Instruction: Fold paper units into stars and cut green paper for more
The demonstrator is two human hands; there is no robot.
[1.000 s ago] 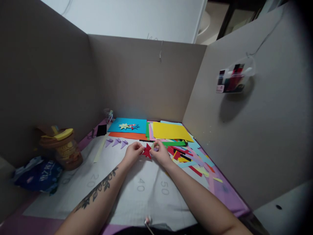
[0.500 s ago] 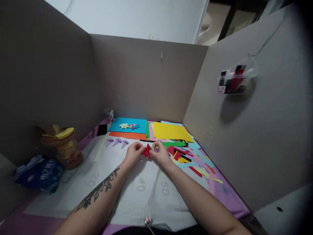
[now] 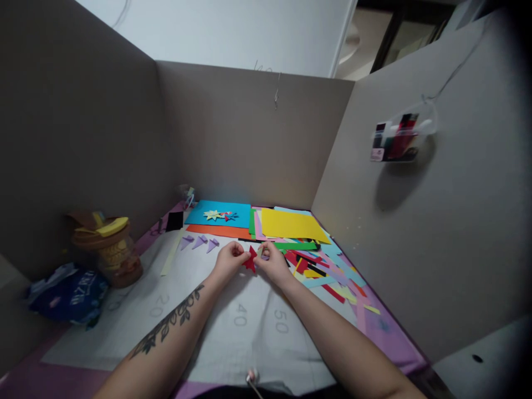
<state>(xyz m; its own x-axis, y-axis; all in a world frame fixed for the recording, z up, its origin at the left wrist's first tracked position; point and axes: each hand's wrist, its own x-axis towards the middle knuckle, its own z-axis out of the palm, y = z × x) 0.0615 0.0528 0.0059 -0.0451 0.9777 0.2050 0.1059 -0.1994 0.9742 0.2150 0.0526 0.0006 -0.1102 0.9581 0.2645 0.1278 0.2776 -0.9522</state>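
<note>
Red star: from where I stand, a small red paper star (image 3: 250, 261) is between two hands, left of the yellow paper sheet (image 3: 291, 224) and nearer the person; whether it touches anything beneath, I cannot tell.
Left hand: the left hand (image 3: 229, 259) pinches one side of the star with thumb and fingertips.
Right hand: the right hand (image 3: 274, 266) pinches the opposite side; something pale and lilac shows at its curled fingers, held or just behind them, I cannot say.
Folded points: paper this small should handle best with light fingertip pressure, each crease squared before pressing and the tips left uncrushed.
Lilac pieces: three lilac folded pieces (image 3: 199, 241) sit in a row, left and nearer than the yellow sheet.
Blue sheet: the blue paper sheet (image 3: 243, 206), left of the yellow one, bears more small stars.
Cut strips: loose paper strips (image 3: 333, 292) crowd the yellow sheet's near side, so a rightward elbow could drag them.
Printed mat: the numbered white mat (image 3: 216, 332), nearer than the yellow sheet, gives the forearms most room.
Grey panel: the back panel (image 3: 249, 138) rises just beyond the yellow sheet, limiting forward reach.
</note>
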